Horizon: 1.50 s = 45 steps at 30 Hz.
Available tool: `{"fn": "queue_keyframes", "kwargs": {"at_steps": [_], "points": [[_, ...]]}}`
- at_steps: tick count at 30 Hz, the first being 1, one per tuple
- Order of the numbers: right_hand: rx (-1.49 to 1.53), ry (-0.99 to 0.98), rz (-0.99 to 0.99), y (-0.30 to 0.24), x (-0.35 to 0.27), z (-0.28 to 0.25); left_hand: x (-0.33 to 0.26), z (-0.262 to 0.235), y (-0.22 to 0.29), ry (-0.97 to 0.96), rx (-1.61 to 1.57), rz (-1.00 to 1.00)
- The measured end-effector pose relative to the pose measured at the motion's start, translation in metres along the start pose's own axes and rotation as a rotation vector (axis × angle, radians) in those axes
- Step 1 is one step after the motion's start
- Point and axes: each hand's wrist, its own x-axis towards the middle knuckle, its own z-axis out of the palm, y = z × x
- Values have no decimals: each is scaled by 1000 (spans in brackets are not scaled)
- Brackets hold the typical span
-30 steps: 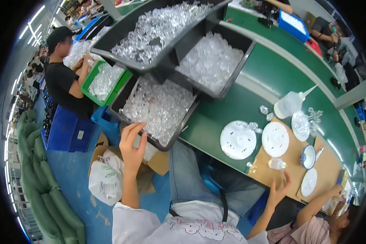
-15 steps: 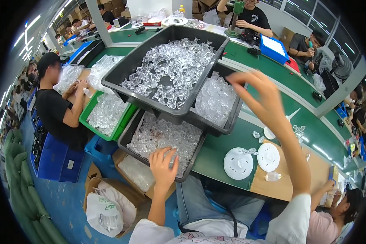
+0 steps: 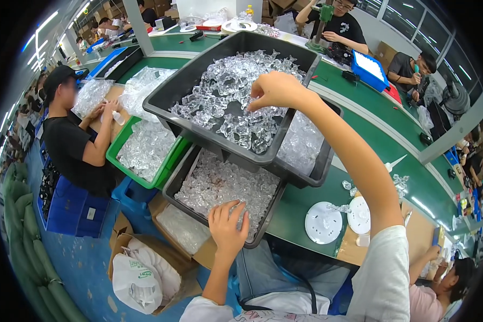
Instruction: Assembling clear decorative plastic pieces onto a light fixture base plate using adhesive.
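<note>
My right fingers (image 3: pixel 263 99) pinch among the clear plastic pieces (image 3: pixel 225 96), light, stiff, snaggy, best gripped at a stem, while my left hand (image 3: pixel 228 228) rests spread.

A second ago the right hand (image 3: pixel 273 90) hung low at the person's right, by the bench edge; then it rose, fingers spread, and now it is curled down into the clear plastic parts in the top tray (image 3: pixel 198 80). The left hand (image 3: pixel 228 228) has slid from the lower tray's (image 3: pixel 180 177) left near corner to its near rim.
</note>
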Motion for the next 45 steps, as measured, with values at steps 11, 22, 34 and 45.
{"fn": "queue_keyframes", "kwargs": {"at_steps": [11, 22, 34, 45], "points": [[666, 383, -68, 24, -44, -14, -4, 1, 3, 0, -1, 4], [849, 327, -286, -40, -263, -9, 13, -28, 71, -183, -1410, -459], [1346, 465, 619, -76, -425, 170, -96, 48, 124, -756, -1372, -568], [868, 591, 753, -43, -383, 202, -104, 91, 103, -383, -394, 42]]}}
